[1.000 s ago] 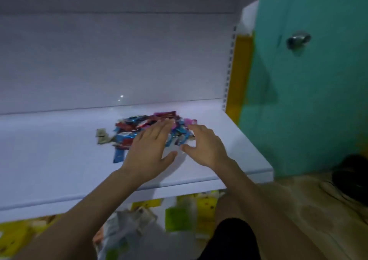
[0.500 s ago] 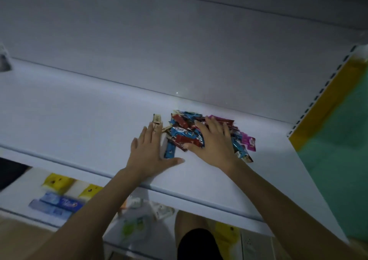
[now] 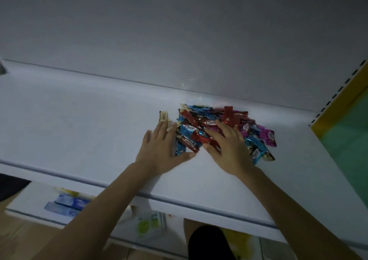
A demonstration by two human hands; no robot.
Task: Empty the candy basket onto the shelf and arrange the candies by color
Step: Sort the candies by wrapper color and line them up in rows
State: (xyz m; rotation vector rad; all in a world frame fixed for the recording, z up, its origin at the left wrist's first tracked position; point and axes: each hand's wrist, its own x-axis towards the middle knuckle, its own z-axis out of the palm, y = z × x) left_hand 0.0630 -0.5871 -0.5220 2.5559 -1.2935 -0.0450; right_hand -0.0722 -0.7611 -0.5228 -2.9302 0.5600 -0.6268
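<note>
A pile of wrapped candies (image 3: 201,118) in red, blue, purple and cream lies on the white shelf (image 3: 79,132), right of centre. My left hand (image 3: 159,150) lies flat on the shelf at the pile's left edge, its fingertips touching a cream candy (image 3: 164,116) that sits apart from the pile. My right hand (image 3: 229,146) rests flat on top of the pile with its fingers spread over red and blue wrappers. Purple candies (image 3: 267,136) stick out at the pile's right side. No basket is in view.
The shelf's back wall (image 3: 179,40) rises right behind the pile. A yellow upright (image 3: 342,108) and a green panel (image 3: 350,144) bound the right end. A lower shelf holds blue packets (image 3: 69,205) and a green-white pack (image 3: 151,224).
The view has swung left and down since a second ago. My right hand moved from in front of the pile onto it; my left hand slid to the pile's left edge.
</note>
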